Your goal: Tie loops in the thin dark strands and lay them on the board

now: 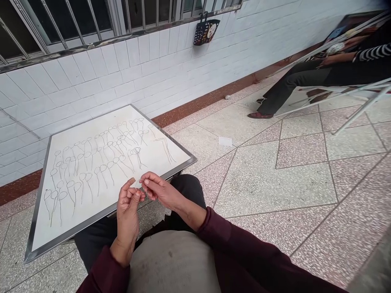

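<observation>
My left hand (128,205) and my right hand (161,192) are close together over my lap, at the near edge of the white board (100,219). Both are closed in pinches on a thin pale wire or thread (147,200), which hangs down a little below the fingers. Its exact shape is mostly hidden by the fingertips. Spread over the board in rows are many thin wire loops with long tails, such as one wire loop (62,196) near the left corner. A few straighter bent wires (166,148) lie towards the right corner.
A white brick wall (171,81) with barred windows stands behind the board. From the bars hangs a small dark bag (206,31). Another person (284,85) sits at the right by a white metal frame (357,112). White paper (225,141) lies on the tiled floor.
</observation>
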Available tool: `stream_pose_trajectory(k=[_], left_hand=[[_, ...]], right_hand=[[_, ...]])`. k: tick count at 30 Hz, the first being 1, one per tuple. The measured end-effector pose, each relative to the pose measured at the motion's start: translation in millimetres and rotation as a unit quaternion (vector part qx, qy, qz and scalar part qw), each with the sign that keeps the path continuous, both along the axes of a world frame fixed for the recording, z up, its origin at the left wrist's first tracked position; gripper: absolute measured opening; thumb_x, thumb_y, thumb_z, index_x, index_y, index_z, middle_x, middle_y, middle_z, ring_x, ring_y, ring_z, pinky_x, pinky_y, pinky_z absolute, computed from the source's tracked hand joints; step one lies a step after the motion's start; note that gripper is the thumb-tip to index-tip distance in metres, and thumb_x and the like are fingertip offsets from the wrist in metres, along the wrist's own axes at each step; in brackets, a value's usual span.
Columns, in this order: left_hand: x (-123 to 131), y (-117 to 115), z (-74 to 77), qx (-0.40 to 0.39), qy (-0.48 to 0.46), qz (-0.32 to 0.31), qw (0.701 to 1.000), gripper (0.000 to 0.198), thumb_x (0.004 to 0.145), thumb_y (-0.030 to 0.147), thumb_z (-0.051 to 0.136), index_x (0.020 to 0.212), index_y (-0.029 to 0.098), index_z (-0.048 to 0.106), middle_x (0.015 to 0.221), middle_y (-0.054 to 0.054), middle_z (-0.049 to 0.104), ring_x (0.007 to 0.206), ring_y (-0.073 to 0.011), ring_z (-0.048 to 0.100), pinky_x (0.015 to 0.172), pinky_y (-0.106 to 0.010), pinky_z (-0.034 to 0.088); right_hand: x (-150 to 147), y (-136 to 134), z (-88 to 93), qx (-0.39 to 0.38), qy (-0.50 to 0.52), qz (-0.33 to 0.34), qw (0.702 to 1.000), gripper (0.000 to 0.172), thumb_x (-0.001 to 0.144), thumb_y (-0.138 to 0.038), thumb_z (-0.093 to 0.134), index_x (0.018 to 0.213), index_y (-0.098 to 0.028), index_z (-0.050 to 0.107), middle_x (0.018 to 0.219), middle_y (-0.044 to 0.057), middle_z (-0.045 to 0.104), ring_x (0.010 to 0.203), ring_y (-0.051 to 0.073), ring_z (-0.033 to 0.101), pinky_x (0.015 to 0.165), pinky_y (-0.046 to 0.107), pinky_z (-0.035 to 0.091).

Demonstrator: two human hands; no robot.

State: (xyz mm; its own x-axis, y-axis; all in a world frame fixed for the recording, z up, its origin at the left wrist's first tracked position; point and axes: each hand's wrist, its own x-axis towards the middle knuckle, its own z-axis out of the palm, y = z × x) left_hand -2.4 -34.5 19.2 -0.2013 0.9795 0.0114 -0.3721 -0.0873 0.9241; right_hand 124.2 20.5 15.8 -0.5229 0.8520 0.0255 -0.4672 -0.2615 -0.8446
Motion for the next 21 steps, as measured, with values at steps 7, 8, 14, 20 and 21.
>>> stream_pose_trajectory(k=[7,8,14,20,21], left_hand=[[-1.2,0.0,4.2,-0.018,-0.070,-0.051,0.996,0.041,0.081,0.032,0.070,0.120,0.026,0.060,0.076,0.003,0.052,0.075,-0.0109,0.055,0.081,-0.026,0.046],[-1.0,-0.3,5.2,-0.020,-0.082,-0.057,0.995,0.041,0.081,0.032,0.071,0.121,0.026,0.060,0.076,0.003,0.053,0.075,-0.0110,0.055,0.080,-0.026,0.046],[0.0,-2.3,9.4,-0.017,-0.120,-0.071,0.990,0.040,0.080,0.031,0.072,0.118,0.026,0.063,0.077,0.002,0.052,0.076,-0.0108,0.055,0.084,-0.027,0.046],[-1.7,-3.8,14.5,-0.029,-0.116,-0.058,0.991,0.043,0.081,0.029,0.071,0.123,0.027,0.060,0.075,0.004,0.049,0.066,-0.0084,0.051,0.068,-0.021,0.046],[-2.2,-3.9,14.8,-0.031,-0.109,-0.056,0.992,0.044,0.080,0.029,0.071,0.123,0.027,0.060,0.075,0.004,0.049,0.063,-0.0077,0.050,0.065,-0.020,0.045]], right_hand=[[5.6,1.4,1.2,0.061,-0.056,0.003,0.997,0.025,0.091,-0.043,0.057,0.099,-0.019,0.059,0.072,-0.004,0.047,0.055,0.007,0.040,0.050,0.020,0.033],[6.2,1.4,1.4,0.068,-0.061,0.005,0.996,0.025,0.091,-0.043,0.057,0.099,-0.019,0.059,0.071,-0.004,0.047,0.056,0.007,0.040,0.051,0.020,0.033],[6.7,0.3,0.3,0.082,-0.049,0.020,0.995,0.025,0.093,-0.042,0.055,0.101,-0.019,0.059,0.067,-0.004,0.045,0.057,0.009,0.041,0.054,0.022,0.034],[6.1,-1.5,1.6,0.101,-0.062,0.022,0.993,0.026,0.094,-0.041,0.052,0.101,-0.018,0.061,0.063,-0.005,0.045,0.055,0.009,0.041,0.053,0.022,0.032],[6.1,-1.8,2.1,0.104,-0.063,0.020,0.992,0.026,0.094,-0.042,0.052,0.101,-0.018,0.061,0.062,-0.005,0.045,0.055,0.009,0.040,0.053,0.022,0.032]])
